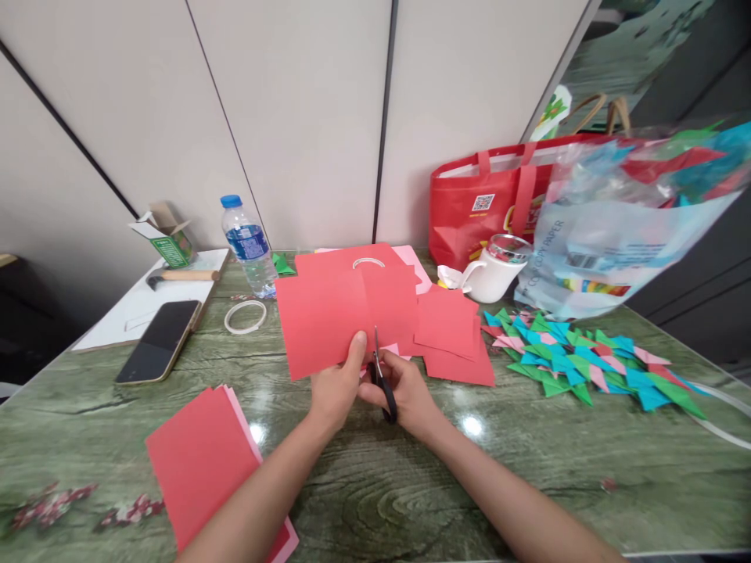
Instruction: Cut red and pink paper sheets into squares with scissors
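My left hand [339,385] pinches the lower edge of a red paper sheet [325,320], its thumb on top. A crease runs up the raised sheet. In my right hand [407,395] are black-handled scissors [384,391], their blades upright at the sheet's lower edge along the crease line. Behind and to the right lie cut red paper pieces [446,322], partly covered by the sheet. A stack of red and pink paper [203,461] rests at the lower left, partly under my left forearm.
At left are a phone [159,342], a sickle-like tool [185,275], a small box [167,238], a water bottle [249,242] and a tape roll [245,317]. To the right stand a white mug [493,274], a red bag [458,207], a plastic bag [604,242] and folded paper pieces [578,356].
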Demonstrator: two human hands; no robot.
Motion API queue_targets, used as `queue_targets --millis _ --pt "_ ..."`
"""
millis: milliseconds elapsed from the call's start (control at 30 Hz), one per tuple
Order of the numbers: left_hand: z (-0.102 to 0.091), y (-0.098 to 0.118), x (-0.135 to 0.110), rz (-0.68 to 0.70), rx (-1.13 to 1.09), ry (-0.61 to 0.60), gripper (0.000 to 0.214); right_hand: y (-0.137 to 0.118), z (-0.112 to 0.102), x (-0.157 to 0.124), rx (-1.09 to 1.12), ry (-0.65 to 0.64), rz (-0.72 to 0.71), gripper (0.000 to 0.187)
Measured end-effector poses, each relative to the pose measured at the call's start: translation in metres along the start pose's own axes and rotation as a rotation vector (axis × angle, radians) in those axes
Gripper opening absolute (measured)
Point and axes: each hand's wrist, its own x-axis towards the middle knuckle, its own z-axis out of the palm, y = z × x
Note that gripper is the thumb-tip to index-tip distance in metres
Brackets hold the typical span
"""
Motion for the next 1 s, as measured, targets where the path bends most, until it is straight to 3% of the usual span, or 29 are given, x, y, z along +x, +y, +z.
queue_targets --millis 1000 --pt "0.0005 -0.0045 -0.0003 -0.015 -0.038 0.004 0.032 -0.0051 0.0042 -0.0010 -0.015 0.069 0.092 0.036"
